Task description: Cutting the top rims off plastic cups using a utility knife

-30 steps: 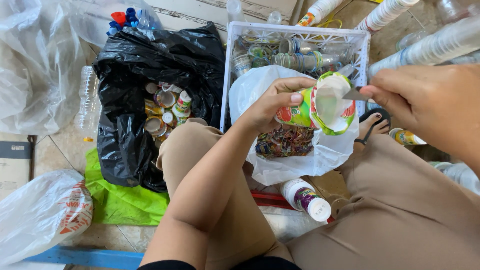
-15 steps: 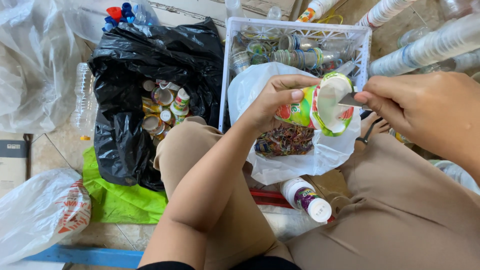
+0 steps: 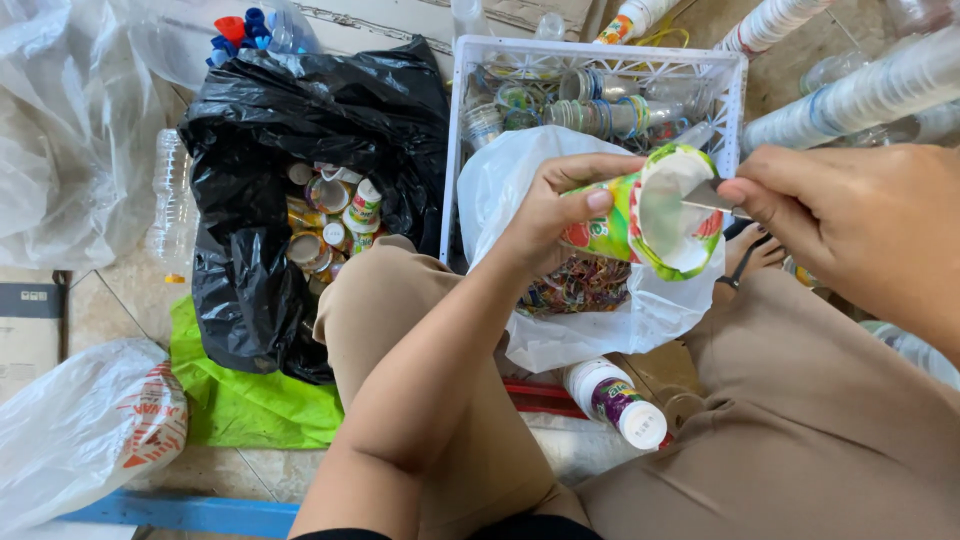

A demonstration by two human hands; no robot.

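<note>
Cup [image 3: 640,215] tilted further, mouth gaping.

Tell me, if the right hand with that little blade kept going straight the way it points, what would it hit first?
The right hand points its blade leftward into the open mouth of the colourful cup held by the left hand. It would probably meet the cup's white inner wall first, though depth is hard to judge.

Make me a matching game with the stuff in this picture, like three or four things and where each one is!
Things:
1. paper cup
2. black bag
3. white crate
4. small white bottle

Places:
A. on the floor between the legs
B. held in the left hand
C. behind the clear bag of scraps
D. left of the crate, full of little cups

Pairs: 1-B, 2-D, 3-C, 4-A
</note>
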